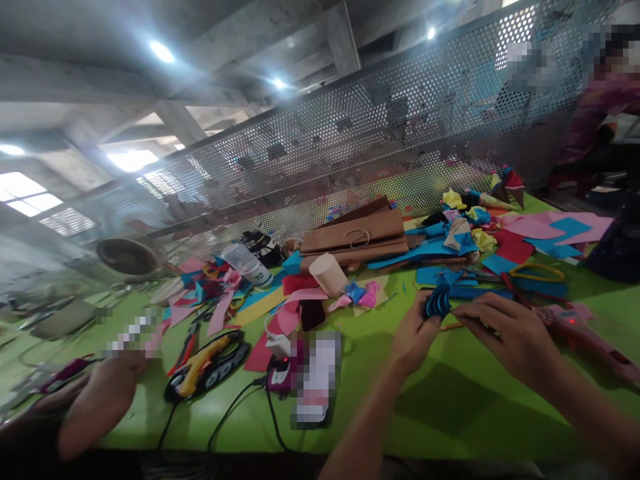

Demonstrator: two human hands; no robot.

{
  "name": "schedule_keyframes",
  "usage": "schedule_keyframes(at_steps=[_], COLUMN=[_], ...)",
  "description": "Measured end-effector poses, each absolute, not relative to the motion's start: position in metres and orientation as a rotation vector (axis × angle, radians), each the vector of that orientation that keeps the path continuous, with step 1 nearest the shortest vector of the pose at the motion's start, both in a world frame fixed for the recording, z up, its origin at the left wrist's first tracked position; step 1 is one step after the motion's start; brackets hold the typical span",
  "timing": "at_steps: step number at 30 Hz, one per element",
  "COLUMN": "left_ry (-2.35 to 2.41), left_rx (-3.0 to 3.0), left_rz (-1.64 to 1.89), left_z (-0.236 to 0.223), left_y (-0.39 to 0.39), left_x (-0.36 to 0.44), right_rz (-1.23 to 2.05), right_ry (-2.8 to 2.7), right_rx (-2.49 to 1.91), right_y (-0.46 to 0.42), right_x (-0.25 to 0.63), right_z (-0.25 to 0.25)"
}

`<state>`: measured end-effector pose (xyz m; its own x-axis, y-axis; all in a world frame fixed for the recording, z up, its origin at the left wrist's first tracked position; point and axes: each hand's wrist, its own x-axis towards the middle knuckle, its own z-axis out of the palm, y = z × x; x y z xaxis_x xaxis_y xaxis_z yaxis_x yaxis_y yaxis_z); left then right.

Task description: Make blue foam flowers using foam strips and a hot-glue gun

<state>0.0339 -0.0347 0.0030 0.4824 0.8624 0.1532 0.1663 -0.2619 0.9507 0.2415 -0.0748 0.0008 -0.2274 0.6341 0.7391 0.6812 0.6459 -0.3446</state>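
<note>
My left hand [415, 333] is closed around a small dark-blue piece with curled, layered folds [438, 301], which looks like paper. Close on its right side is my right hand [500, 327], thumb and fingers pinched together at the edge of the blue folds. What those fingertips grip, if anything, is too small to make out. Both hands are above the green tabletop [370, 393]. Just behind them lie blue paper strips [480, 292] and scissors with yellow handles [537, 272]. A pink glue gun [590, 333] with a red light rests beyond my right hand.
A co-worker's hand [113, 380] is at the left. Toward the middle are a yellow-black glue gun [200, 367], a charger with cables [280, 377] and a phone [317, 373]. Brown paper [355, 237], a cream roll [327, 275] and coloured scraps lie before a perforated metal panel [280, 173].
</note>
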Motion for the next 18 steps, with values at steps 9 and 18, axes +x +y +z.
schedule_keyframes(at_steps=[9, 18], left_ry=[0.875, 0.878], left_rx=[1.75, 1.745], left_rz=[0.889, 0.892], left_z=[0.002, 0.005], left_y=[-0.036, -0.037], left_x=[0.034, 0.035], right_rz=[-0.131, -0.135], right_ry=[-1.93, -2.017], right_rx=[-1.073, -1.13], right_y=[-0.074, -0.071], right_x=[0.227, 0.23], right_z=[-0.006, -0.007])
